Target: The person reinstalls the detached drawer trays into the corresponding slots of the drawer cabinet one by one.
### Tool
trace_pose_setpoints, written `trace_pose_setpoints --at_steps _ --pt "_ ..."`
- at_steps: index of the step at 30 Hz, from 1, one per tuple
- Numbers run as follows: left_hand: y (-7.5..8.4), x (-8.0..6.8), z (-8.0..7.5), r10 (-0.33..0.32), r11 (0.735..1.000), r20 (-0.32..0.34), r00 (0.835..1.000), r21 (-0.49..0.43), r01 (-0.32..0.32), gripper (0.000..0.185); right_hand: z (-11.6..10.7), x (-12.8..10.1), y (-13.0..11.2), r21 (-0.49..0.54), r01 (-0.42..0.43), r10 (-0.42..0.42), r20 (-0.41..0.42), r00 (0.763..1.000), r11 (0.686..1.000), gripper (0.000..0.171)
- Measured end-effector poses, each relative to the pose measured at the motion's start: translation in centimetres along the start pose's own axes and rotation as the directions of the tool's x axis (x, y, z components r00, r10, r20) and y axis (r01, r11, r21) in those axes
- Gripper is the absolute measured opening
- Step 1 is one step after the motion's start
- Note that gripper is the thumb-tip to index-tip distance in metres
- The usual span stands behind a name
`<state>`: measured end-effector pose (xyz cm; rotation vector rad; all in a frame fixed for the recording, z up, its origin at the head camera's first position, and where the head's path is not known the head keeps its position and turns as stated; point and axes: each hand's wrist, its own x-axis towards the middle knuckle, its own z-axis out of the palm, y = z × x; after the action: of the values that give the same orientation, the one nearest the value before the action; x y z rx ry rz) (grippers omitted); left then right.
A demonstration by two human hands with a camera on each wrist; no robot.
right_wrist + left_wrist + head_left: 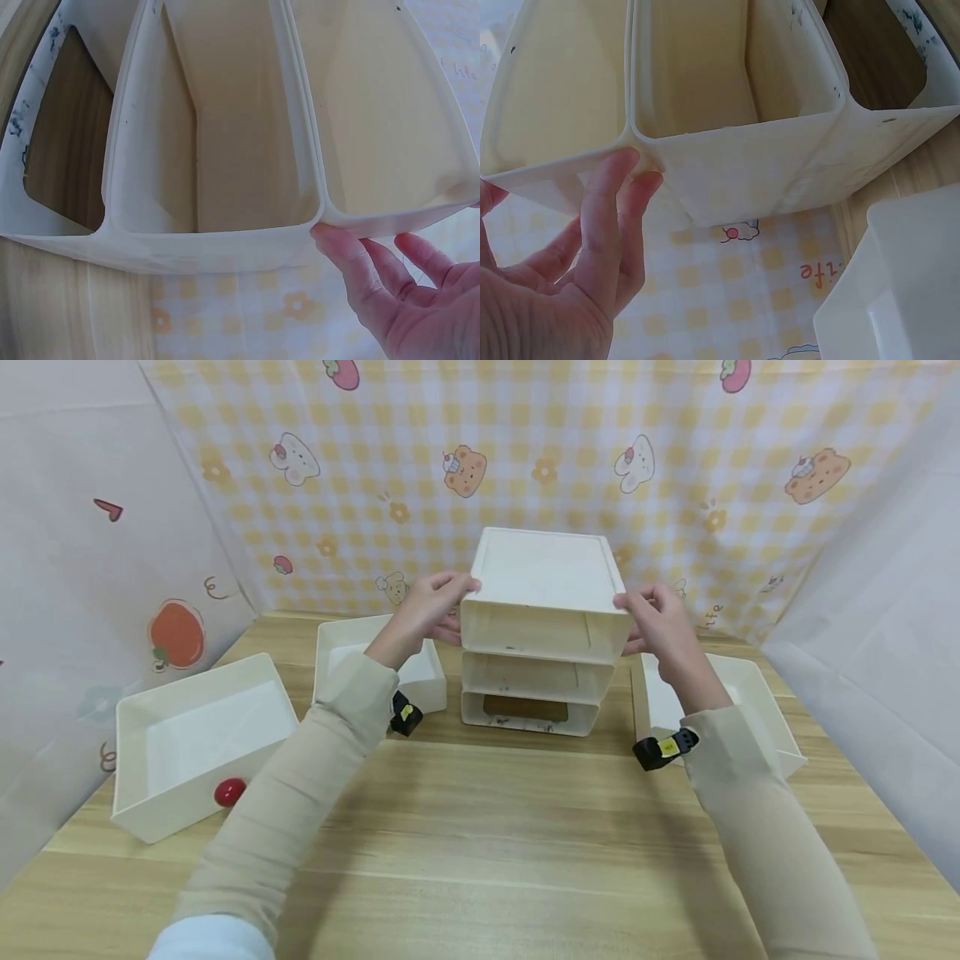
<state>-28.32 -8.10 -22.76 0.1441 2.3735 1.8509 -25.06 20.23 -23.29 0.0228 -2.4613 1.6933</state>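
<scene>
Three white open-fronted drawer cases stand stacked on the wooden table. My left hand grips the top case at its left side, thumb on the upper edge and fingers lower on the side wall. On the opposite side my right hand holds the same case in like manner. In the left wrist view, fingertips lie at the seam between the top case and the middle case. Fingertips of the right hand also reach that seam. Dark smudges mark the bottom case, which has an opening in it.
A white drawer with a round red knob on its side lies at the left. Another white drawer sits behind my left forearm, and a third drawer by my right wrist. A checked cloth hangs behind.
</scene>
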Motion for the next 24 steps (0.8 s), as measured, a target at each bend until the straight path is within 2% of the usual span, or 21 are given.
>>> trace_pose_setpoints --at_steps 14,24 --pt "-0.2 -0.9 0.0 0.001 1.0 -0.004 1.0 0.016 -0.001 0.049 0.0 -1.2 0.0 0.007 0.01 -0.01 -0.001 1.0 1.0 0.022" --pt "-0.3 -0.8 -0.1 0.011 1.0 0.001 1.0 0.018 -0.011 0.049 0.2 -1.4 -0.1 0.019 0.016 -0.016 -0.007 1.0 1.0 0.019"
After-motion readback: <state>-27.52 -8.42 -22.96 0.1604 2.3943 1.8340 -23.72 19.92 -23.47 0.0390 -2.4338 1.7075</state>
